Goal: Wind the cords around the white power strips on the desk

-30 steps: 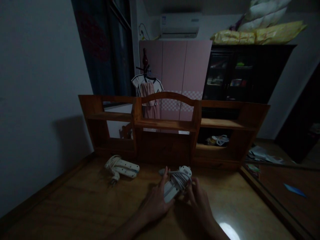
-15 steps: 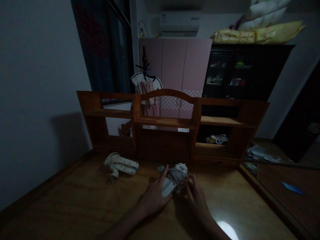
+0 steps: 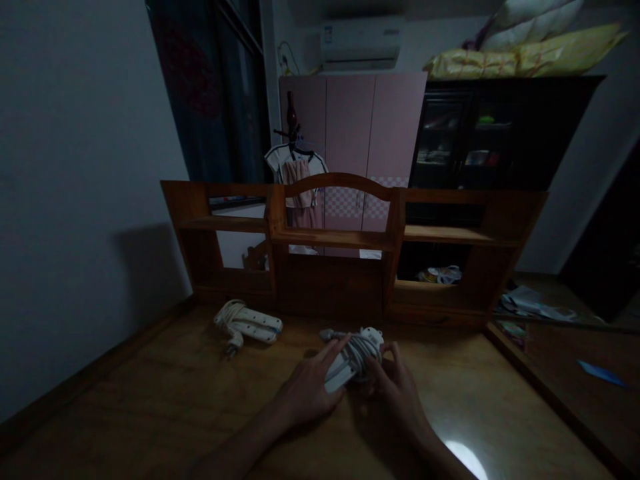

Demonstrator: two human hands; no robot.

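On the wooden desk (image 3: 150, 413) a white power strip (image 3: 353, 357) lies with its grey cord wound round it. My left hand (image 3: 307, 387) rests on its left side, fingers stretched along it. My right hand (image 3: 395, 383) pinches the wound cord at the strip's right side. The cord's plug end (image 3: 326, 334) pokes out to the left, past my left fingertips. A second white power strip (image 3: 247, 327) with its bundled cord lies farther left on the desk, apart from both hands.
A wooden shelf unit (image 3: 350, 250) stands along the desk's back edge, with small items (image 3: 443, 274) in its lower right bay. A lamp reflection (image 3: 463, 460) glares on the desk at the near right. Beyond are a pink wardrobe (image 3: 350, 133) and a dark cabinet (image 3: 480, 133).
Both hands have stayed on the wrapped power strip, with the fingers shifting slightly along the cord. The view has shifted slightly.
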